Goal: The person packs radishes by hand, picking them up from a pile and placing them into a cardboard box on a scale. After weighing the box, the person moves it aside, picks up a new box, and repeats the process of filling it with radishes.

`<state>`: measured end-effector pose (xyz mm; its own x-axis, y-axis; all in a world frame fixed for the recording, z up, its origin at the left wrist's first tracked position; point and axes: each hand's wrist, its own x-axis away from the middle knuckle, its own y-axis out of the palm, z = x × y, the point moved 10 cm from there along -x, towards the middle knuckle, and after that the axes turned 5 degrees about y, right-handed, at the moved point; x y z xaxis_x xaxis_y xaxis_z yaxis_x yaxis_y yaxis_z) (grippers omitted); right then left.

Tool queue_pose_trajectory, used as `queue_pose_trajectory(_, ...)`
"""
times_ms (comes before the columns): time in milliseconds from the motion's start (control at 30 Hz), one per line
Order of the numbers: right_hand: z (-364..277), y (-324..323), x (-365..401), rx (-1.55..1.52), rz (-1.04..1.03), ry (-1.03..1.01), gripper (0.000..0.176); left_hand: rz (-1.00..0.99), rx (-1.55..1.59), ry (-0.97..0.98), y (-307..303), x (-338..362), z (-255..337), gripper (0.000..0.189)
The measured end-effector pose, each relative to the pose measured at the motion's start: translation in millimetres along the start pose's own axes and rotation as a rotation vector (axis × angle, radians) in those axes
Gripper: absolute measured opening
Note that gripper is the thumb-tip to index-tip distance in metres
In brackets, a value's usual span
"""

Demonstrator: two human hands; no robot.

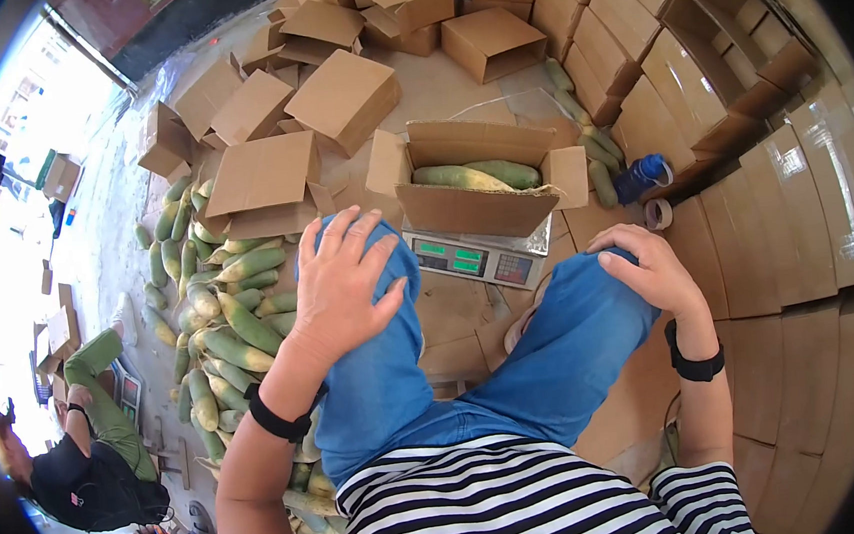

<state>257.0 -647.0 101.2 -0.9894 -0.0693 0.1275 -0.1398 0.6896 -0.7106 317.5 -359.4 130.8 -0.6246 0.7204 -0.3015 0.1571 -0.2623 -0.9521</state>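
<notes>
My left hand (340, 286) lies flat on my left knee, fingers spread over the blue jeans (385, 371). My right hand (654, 267) rests on my right knee, fingers curled over it. Neither hand holds anything. Both wrists wear black bands. In front of my knees an open cardboard box (473, 208) with two green-white gourds (475, 176) inside stands on a digital scale (477, 260) with green displays. A heap of the same gourds (225, 313) lies on the floor to my left.
Several empty and folded cartons (343, 93) are scattered beyond the scale. Stacked flat cardboard (774, 210) fills the right side. A blue bottle (641, 178) and a tape roll (657, 213) sit right of the box. A person in green trousers (98, 413) crouches at the lower left.
</notes>
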Motion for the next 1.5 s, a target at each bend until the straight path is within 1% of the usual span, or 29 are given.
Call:
queue_pose_trajectory(300,-6.3,6.6,-12.0,0.020,-0.026,-0.030,0.028,-0.003,0.071,0.061,1.5,-10.5,18.3,0.042)
queue_pose_trajectory(367,-6.0,9.9,-14.0,0.010,-0.077,-0.008,0.032,-0.011,0.107,0.062,0.0,-13.4,21.6,0.042)
queue_pose_trajectory(433,-7.3,9.5,-16.6,0.008,-0.080,-0.009,0.032,-0.020,0.143,0.065,-4.1,-20.4,21.2,0.043)
queue_pose_trajectory(500,-7.6,10.3,-19.8,-0.001,-0.085,-0.005,0.031,0.067,0.466,-0.012,-14.0,-27.3,7.8,0.038)
queue_pose_trajectory(533,-9.3,10.1,-21.2,-0.003,-0.086,-0.015,0.031,0.059,0.472,-0.011,-12.8,-31.4,3.5,0.038)
queue_pose_trajectory(600,-9.9,12.2,-25.6,-0.006,-0.084,-0.017,0.030,0.159,0.882,-0.325,-2.8,-34.2,-41.9,0.037)
queue_pose_trajectory(667,-13.6,10.5,-28.6,-0.043,-0.073,-0.066,0.029,0.169,0.997,-0.421,23.8,-37.7,-80.7,0.038)
queue_pose_trajectory(700,-8.2,10.6,-29.1,-0.062,-0.047,-0.065,0.029,0.133,1.053,-0.478,43.2,-37.9,-100.3,0.041)
queue_pose_trajectory(733,-3.7,9.5,-30.9,-0.104,-0.028,-0.073,0.029,0.037,1.074,-0.599,61.1,-38.1,-116.5,0.042)
queue_pose_trajectory(767,7.6,6.6,-32.9,-0.255,-0.009,0.018,0.030,0.019,0.982,-0.604,78.0,-37.7,-134.6,0.043)
queue_pose_trajectory(833,44.0,3.3,-38.2,-0.532,0.064,0.161,0.034,-0.119,0.800,-0.632,113.1,-35.3,-163.3,0.045)
queue_pose_trajectory(867,70.1,2.4,-40.5,-0.655,0.117,0.214,0.036,-0.122,0.802,-0.617,130.1,-34.2,-174.0,0.045)
queue_pose_trajectory(900,87.9,-5.3,-43.0,-0.718,0.189,0.257,0.034,-0.191,0.780,-0.650,153.2,-28.0,-184.8,0.045)
queue_pose_trajectory(933,108.8,-10.5,-45.2,-0.693,0.240,0.308,0.033,-0.261,0.755,-0.685,168.6,-25.2,-190.3,0.046)
queue_pose_trajectory(967,136.1,-9.0,-45.7,-0.636,0.265,0.355,0.036,-0.266,0.756,-0.673,172.5,-31.4,-189.1,0.046)
queue_pose_trajectory(1000,162.6,-5.6,-46.5,-0.578,0.288,0.403,0.039,-0.309,0.895,-0.795,186.2,-28.4,-188.1,0.046)
queue_pose_trajectory(1033,178.1,-2.0,-49.5,-0.580,0.297,0.407,0.039,-0.350,1.034,-0.918,199.5,-25.2,-185.7,0.045)
queue_pose_trajectory(1133,208.5,10.1,-61.7,-0.527,0.270,0.476,0.044,-0.398,1.065,-0.905,211.4,-40.4,-182.8,0.044)
queue_pose_trajectory(1200,215.5,23.0,-75.8,-0.510,0.211,0.525,0.047,-0.421,1.030,-0.862,218.4,-49.3,-185.4,0.043)
queue_pose_trajectory(1233,222.0,29.5,-84.2,-0.515,0.213,0.503,0.054,-0.464,0.974,-0.841,225.7,-49.6,-189.1,0.041)
queue_pose_trajectory(1267,222.7,28.9,-91.1,-0.519,0.217,0.506,0.054,-0.506,0.917,-0.820,227.8,-53.5,-188.5,0.039)
queue_pose_trajectory(1300,223.3,32.4,-100.2,-0.468,0.157,0.535,0.058,-0.511,0.914,-0.816,228.6,-57.1,-186.2,0.039)
queue_pose_trajectory(1333,224.2,36.8,-108.7,-0.417,0.096,0.565,0.062,-0.470,0.974,-0.840,227.8,-60.3,-183.0,0.036)
queue_pose_trajectory(1367,225.3,37.3,-117.3,-0.422,0.100,0.570,0.062,-0.429,1.033,-0.864,226.5,-63.1,-180.1,0.034)
queue_pose_trajectory(1433,225.7,40.6,-134.5,-0.244,0.065,0.547,0.063,-0.452,1.068,-0.873,248.6,-56.0,-190.2,0.033)
queue_pose_trajectory(1467,225.3,43.4,-138.9,-0.249,0.073,0.555,0.063,-0.463,1.106,-0.890,257.6,-50.0,-194.9,0.033)
queue_pose_trajectory(1500,220.4,46.0,-143.4,-0.287,0.086,0.513,0.061,-0.476,1.105,-0.876,260.1,-47.9,-195.1,0.033)
